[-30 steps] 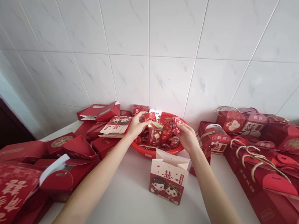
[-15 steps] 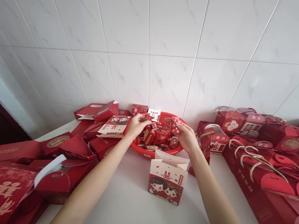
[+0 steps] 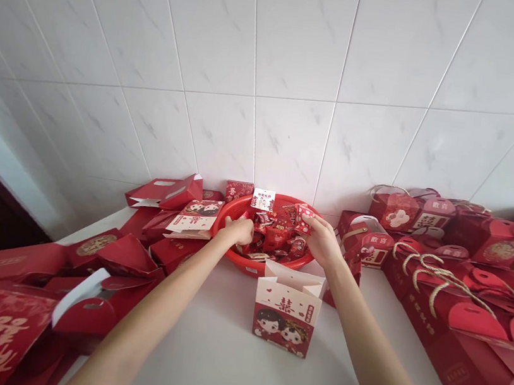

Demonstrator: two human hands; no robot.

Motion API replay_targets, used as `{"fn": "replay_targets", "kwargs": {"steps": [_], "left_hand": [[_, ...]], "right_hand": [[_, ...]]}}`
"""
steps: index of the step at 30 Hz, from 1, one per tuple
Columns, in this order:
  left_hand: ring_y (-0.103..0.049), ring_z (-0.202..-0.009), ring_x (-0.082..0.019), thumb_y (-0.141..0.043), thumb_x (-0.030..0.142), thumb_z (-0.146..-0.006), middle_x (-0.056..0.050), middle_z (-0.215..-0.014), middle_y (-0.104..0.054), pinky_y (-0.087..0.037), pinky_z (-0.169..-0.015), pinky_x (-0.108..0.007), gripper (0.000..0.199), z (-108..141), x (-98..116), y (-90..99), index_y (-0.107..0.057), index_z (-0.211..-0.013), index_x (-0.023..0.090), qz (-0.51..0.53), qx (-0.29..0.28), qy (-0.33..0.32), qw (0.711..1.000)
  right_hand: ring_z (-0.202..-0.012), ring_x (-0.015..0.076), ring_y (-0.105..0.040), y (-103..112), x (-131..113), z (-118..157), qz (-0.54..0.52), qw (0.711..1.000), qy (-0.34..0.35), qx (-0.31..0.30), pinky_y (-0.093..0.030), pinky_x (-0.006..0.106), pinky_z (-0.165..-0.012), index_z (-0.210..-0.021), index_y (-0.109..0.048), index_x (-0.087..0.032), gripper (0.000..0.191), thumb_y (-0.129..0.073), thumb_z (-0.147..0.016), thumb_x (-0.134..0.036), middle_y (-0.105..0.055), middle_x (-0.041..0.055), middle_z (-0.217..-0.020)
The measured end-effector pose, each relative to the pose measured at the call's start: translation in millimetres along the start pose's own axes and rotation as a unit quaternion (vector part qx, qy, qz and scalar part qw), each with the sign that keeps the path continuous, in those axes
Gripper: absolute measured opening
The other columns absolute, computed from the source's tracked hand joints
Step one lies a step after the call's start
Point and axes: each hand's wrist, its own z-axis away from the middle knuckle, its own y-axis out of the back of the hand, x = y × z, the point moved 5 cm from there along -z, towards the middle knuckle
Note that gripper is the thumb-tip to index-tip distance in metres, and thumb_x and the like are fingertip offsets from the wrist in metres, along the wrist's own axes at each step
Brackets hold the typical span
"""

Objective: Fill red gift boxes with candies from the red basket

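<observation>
A red plastic basket [image 3: 226, 210] full of red wrapped sweets [image 3: 277, 237] stands against the wall. My left hand [image 3: 238, 231] is down at the basket's left side, fingers curled among the sweets; what they hold, if anything, is hidden. At the basket's right rim, my right hand [image 3: 322, 237] pinches a red packet with white dots [image 3: 304, 218]. Between my forearms a white and red paper gift bag [image 3: 286, 318] with two cartoon faces stands upright, its top open.
Red gift boxes [image 3: 109, 254] lie heaped on the left. On the right stand more red boxes [image 3: 407, 213] and a long box [image 3: 441, 346] with rope handles. A white card [image 3: 263, 200] leans at the basket's back, near the tiled wall [image 3: 288, 139].
My left hand has moved left and down within the basket, away from a gold-striped sweet it was touching. My right hand has barely moved and keeps the dotted packet.
</observation>
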Motion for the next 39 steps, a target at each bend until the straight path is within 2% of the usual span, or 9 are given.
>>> {"fn": "replay_targets", "kwargs": {"steps": [3,6,12,17,21,24,28,34,39], "left_hand": [[-0.065,-0.110,-0.031,-0.077,0.027,-0.080,-0.011,-0.099,-0.073,-0.041,-0.105,-0.057,0.014,-11,-4,-3.4,-0.071,-0.080,0.014,-0.028,-0.011,0.010,1.000],[-0.066,-0.106,-0.024,-0.070,0.037,-0.090,-0.008,-0.105,-0.072,-0.049,-0.098,-0.046,0.023,-18,-2,-6.6,-0.070,-0.097,0.015,-0.019,-0.020,-0.013,1.000],[-0.071,-0.084,-0.033,-0.088,0.025,-0.045,-0.006,-0.074,-0.073,-0.051,-0.076,-0.035,0.031,-22,3,-5.5,-0.074,-0.073,0.024,-0.003,-0.041,-0.076,0.996],[-0.070,-0.075,-0.032,-0.088,0.021,-0.032,-0.004,-0.064,-0.070,-0.051,-0.072,-0.033,0.034,-26,14,-13.1,-0.068,-0.059,0.025,0.029,-0.056,-0.096,0.993],[-0.070,-0.077,-0.032,-0.082,0.014,-0.043,-0.007,-0.065,-0.071,-0.051,-0.075,-0.036,0.022,-24,16,-9.4,-0.064,-0.052,0.023,0.087,-0.031,-0.103,0.990],[-0.069,-0.069,-0.026,-0.074,0.019,-0.059,-0.004,-0.064,-0.071,-0.052,-0.071,-0.033,0.009,-19,14,0.5,-0.073,-0.067,0.022,0.161,-0.009,-0.112,0.981],[-0.069,-0.073,-0.022,-0.062,0.030,-0.075,-0.005,-0.077,-0.075,-0.053,-0.071,-0.031,0.020,-17,15,14.4,-0.076,-0.083,0.018,0.264,0.035,-0.123,0.956],[-0.071,-0.084,-0.023,-0.065,0.035,-0.072,-0.003,-0.082,-0.077,-0.053,-0.081,-0.031,0.018,-13,16,24.7,-0.076,-0.076,0.021,0.342,0.079,-0.131,0.927],[-0.071,-0.084,-0.024,-0.071,0.041,-0.068,0.000,-0.077,-0.077,-0.053,-0.079,-0.029,0.016,-11,15,27.4,-0.076,-0.069,0.026,0.363,0.105,-0.134,0.916]], "right_hand": [[-0.084,0.0232,-0.067,-1,-1,0,-0.001,1.000,-0.001,0.002,-0.053,0.033,-0.069,-0.081,-0.079,-0.021,0.034,-0.091,-0.057,-0.042,-0.078,0.0062,-0.091],[-0.084,0.0234,-0.067,-2,-1,0,0.003,1.000,-0.001,0.002,-0.053,0.034,-0.069,-0.081,-0.079,-0.022,0.034,-0.091,-0.057,-0.043,-0.077,0.0059,-0.089],[-0.090,0.0249,-0.067,0,0,0,0.011,1.000,0.006,0.005,-0.052,0.035,-0.073,-0.082,-0.078,-0.022,0.032,-0.090,-0.060,-0.041,-0.077,0.0066,-0.092],[-0.087,0.0228,-0.066,1,0,0,0.007,1.000,0.002,0.005,-0.052,0.033,-0.072,-0.078,-0.077,-0.021,0.029,-0.090,-0.060,-0.040,-0.077,0.0062,-0.091],[-0.079,0.0204,-0.065,0,1,1,0.004,1.000,-0.011,0.007,-0.051,0.030,-0.063,-0.080,-0.078,-0.020,0.030,-0.090,-0.061,-0.040,-0.076,0.0055,-0.087],[-0.079,0.0199,-0.065,-1,0,1,0.001,1.000,-0.006,0.003,-0.051,0.031,-0.065,-0.081,-0.078,-0.020,0.031,-0.090,-0.059,-0.040,-0.076,0.0049,-0.087],[-0.080,0.0204,-0.065,0,0,1,0.001,1.000,0.002,0.006,-0.051,0.032,-0.070,-0.078,-0.077,-0.021,0.029,-0.090,-0.060,-0.040,-0.076,0.0039,-0.085],[-0.086,0.0215,-0.066,2,2,0,0.001,1.000,0.007,0.008,-0.052,0.033,-0.074,-0.077,-0.077,-0.022,0.026,-0.090,-0.061,-0.039,-0.076,0.0039,-0.087],[-0.093,0.0251,-0.067,1,1,0,0.004,1.000,0.006,0.007,-0.052,0.035,-0.077,-0.078,-0.077,-0.023,0.028,-0.090,-0.060,-0.040,-0.076,0.0047,-0.087]]}}
